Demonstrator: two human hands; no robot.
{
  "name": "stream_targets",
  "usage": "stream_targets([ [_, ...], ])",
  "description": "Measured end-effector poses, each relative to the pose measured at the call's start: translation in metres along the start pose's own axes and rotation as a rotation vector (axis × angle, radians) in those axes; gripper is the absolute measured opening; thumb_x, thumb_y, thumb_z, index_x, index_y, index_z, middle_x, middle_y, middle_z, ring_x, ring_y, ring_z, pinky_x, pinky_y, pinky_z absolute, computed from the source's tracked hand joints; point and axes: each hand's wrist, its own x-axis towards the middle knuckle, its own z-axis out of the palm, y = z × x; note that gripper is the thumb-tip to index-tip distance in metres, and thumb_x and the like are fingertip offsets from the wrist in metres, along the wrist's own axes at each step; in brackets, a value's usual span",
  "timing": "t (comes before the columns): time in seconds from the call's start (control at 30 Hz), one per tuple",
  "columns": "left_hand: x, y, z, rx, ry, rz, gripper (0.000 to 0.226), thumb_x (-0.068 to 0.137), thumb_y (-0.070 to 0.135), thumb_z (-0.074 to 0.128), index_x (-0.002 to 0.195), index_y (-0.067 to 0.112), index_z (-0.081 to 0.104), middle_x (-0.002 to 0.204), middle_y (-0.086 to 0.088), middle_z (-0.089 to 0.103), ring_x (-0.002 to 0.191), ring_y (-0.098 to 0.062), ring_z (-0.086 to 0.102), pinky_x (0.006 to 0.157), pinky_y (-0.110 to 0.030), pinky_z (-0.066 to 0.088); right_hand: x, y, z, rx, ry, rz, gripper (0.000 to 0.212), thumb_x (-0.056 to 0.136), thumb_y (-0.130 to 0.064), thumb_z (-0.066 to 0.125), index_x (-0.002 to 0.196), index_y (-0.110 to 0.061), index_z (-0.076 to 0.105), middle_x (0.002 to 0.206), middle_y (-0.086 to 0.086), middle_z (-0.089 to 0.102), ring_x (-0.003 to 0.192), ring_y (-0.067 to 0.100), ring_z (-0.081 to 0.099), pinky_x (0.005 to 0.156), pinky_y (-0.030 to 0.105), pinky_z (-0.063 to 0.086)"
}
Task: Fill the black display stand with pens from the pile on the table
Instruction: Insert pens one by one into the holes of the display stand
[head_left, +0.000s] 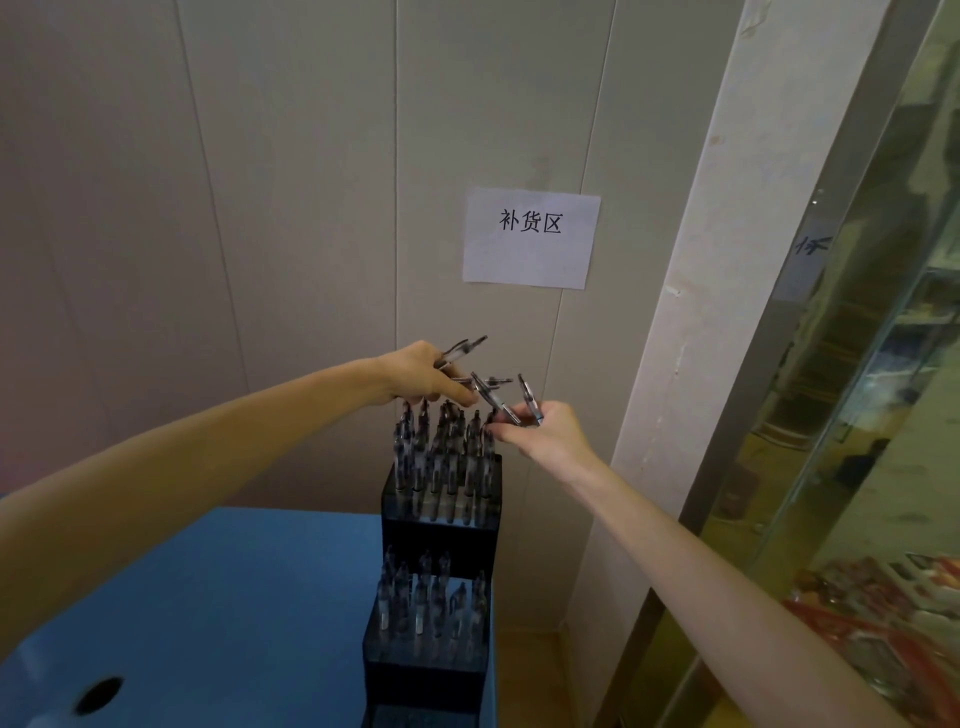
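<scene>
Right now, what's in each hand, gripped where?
Left hand grips clear black-tipped pens by their lower ends. Right hand pinches two more pens near one end.

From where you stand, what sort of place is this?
Probably a shop's restocking corner: a paper sign on the wall, a black display stand full of pens, and a glass showcase alongside.
</scene>
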Motion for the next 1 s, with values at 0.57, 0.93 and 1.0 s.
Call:
stream_targets([
  [0.57,-0.019,0.008,-0.034,-0.233,0.119,-0.015,0.031,0.102,0.04,0.055,0.104,0.01,0.063,0.066,0.006,0.052,0.051,-0.006,0.04,0.045,-0.019,0.031,0.017,-0.024,-0.004,-0.023,0.067,-0.071,0.046,0.088,-0.041,0.074,0.089,0.004,0.068,0.069,0.007,0.049,0.062,0.019,0.043,0.064,0.037,0.034],
  [0.93,-0.039,-0.008,-0.035,-0.326,0.381,0.005,0.037,0.104,0.039,0.05,0.101,0.011,0.074,0.073,0.003,0.049,0.061,-0.011,0.04,0.057,-0.023,0.036,0.042,-0.074,0.021,-0.599,-0.256,-0.18,0.04,0.076,-0.045,0.085,0.09,-0.009,0.075,0.074,0.001,0.062,0.063,0.015,0.053,0.058,0.029,0.04],
  [1.0,-0.045,-0.015,-0.04,-0.353,0.408,0.007,0.035,0.102,0.04,0.053,0.102,0.013,0.075,0.07,0.003,0.045,0.059,-0.01,0.039,0.057,-0.023,0.035,0.042,-0.075,0.026,-0.623,-0.256,-0.174,0.041,0.078,-0.044,0.084,0.091,-0.006,0.075,0.072,0.001,0.061,0.062,0.016,0.053,0.056,0.028,0.039],
])
